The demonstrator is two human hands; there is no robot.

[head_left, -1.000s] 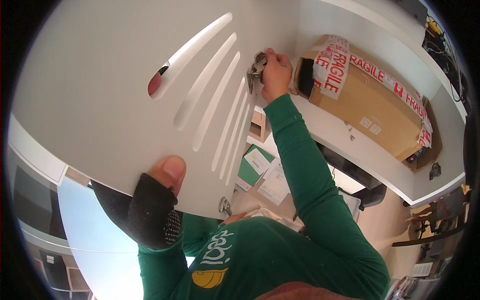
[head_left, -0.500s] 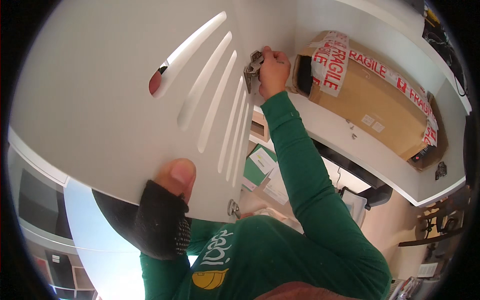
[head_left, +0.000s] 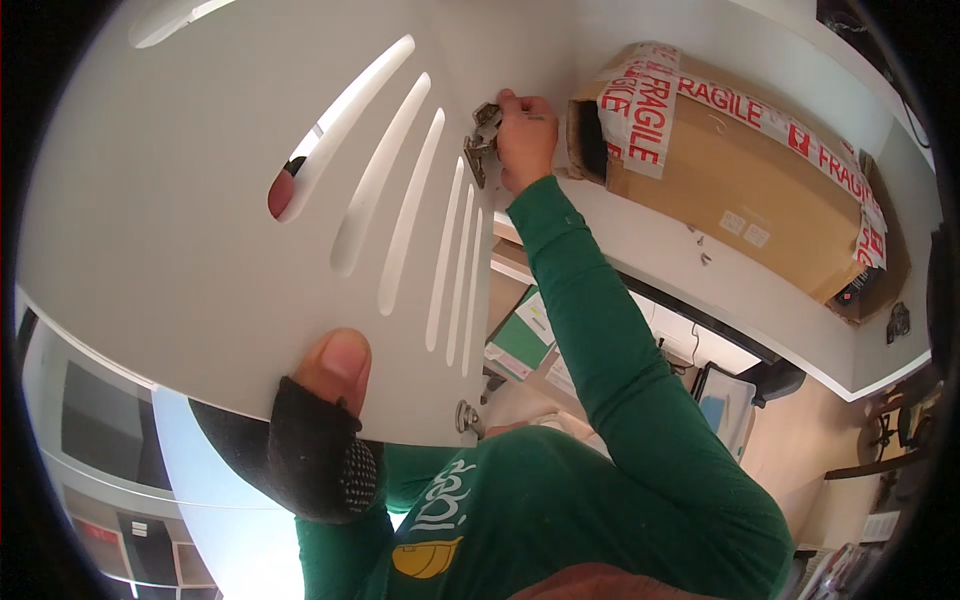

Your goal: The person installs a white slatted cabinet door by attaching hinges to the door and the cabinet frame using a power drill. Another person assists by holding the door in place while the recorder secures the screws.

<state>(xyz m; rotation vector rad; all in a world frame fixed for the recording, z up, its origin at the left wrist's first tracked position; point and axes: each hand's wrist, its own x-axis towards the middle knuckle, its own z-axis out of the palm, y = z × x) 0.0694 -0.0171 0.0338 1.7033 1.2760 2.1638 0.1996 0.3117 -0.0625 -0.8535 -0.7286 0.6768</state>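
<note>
A white slotted cabinet door (head_left: 190, 270) fills the left side of the view. My left hand (head_left: 322, 440), in a black fingerless glove with white dots, holds its near edge. The bare thumb presses on the door's face; the other fingers are hidden behind it. At the door's far edge is a metal hinge (head_left: 482, 140), between the door and the cabinet wall. My right hand (head_left: 526, 140) is bare and closed on this hinge, its fingertips partly hidden. A second metal hinge fitting (head_left: 467, 417) sits near the door's lower corner. Through one slot shows something reddish.
Inside the white cabinet (head_left: 790, 340), right of my arm, lies a cardboard box (head_left: 740, 180) with red-and-white tape. Small screws (head_left: 703, 250) lie before it. A dark hinge plate (head_left: 898, 324) is on the side wall. Below are a green folder (head_left: 518, 345) and a clear bin (head_left: 722, 405).
The view has shifted slightly, so the door's slots, the hinge and my right hand appear further left. Both hands keep their holds.
</note>
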